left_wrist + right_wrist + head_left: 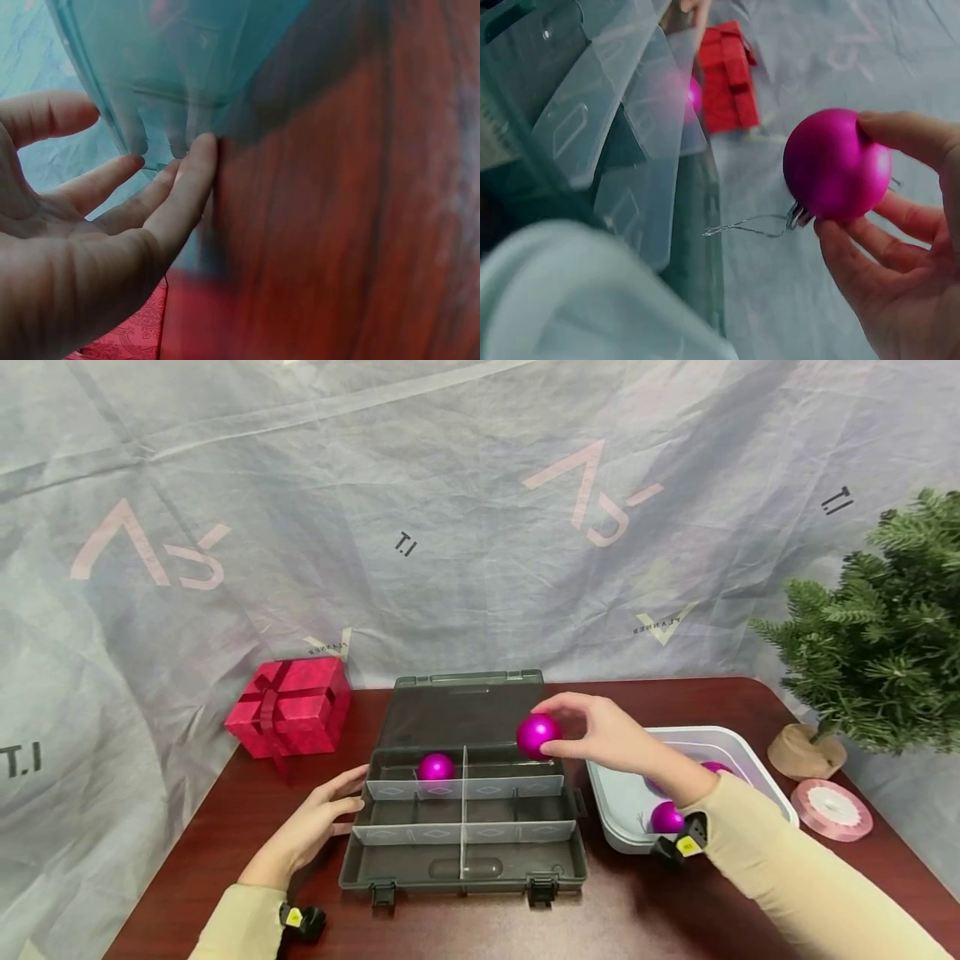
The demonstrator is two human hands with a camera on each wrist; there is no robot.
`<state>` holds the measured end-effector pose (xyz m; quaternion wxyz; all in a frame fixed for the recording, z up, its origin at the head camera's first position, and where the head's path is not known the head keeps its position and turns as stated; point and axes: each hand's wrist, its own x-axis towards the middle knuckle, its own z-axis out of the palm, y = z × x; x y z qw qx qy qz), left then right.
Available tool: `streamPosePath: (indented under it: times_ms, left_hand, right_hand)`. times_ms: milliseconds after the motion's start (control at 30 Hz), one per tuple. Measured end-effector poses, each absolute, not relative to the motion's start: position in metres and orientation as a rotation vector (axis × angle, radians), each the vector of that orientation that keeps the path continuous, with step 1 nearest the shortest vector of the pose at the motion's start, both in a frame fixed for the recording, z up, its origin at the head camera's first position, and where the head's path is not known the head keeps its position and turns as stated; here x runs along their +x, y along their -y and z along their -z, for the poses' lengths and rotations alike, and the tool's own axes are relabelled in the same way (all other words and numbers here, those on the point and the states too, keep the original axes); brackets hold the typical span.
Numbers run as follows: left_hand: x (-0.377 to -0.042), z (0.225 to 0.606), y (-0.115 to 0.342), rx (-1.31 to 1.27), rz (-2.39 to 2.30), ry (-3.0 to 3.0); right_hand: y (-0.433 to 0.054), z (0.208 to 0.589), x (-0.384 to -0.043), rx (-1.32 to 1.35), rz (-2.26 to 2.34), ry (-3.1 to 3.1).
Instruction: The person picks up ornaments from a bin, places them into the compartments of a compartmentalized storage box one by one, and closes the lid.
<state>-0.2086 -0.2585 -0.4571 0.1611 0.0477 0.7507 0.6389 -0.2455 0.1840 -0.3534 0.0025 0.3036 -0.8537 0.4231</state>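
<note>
Between thumb and fingertips, my right hand (606, 737) pinches a shiny magenta Christmas ball (537, 736) above the back right compartment of an open divided plastic case (463, 887). A silver cap and a loop of thread (754, 225) hang from the ball in the right wrist view. Another magenta ball (436, 768) lies in the case's back left compartment. My left hand (315, 827) rests at the case's left side. In the left wrist view, its loosely extended fingers (191, 180) meet the see-through wall. The front and middle compartments hold nothing.
Right of the case is a white tub (618, 827) with more magenta balls (667, 817), partly hidden by my right forearm. Beyond it are a pink ribbon roll (831, 810) and a small fir tree (885, 635) on a wooden base. A red gift box (292, 706) stands back left.
</note>
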Motion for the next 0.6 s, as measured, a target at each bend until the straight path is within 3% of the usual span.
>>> streamPosePath:
  times_ms: [600]
  left_hand:
    - [-0.209,0.459,0.259,0.127,-1.832,-2.141]
  right_hand:
    - [-0.108,0.4,-0.277,0.861,-1.11,2.945]
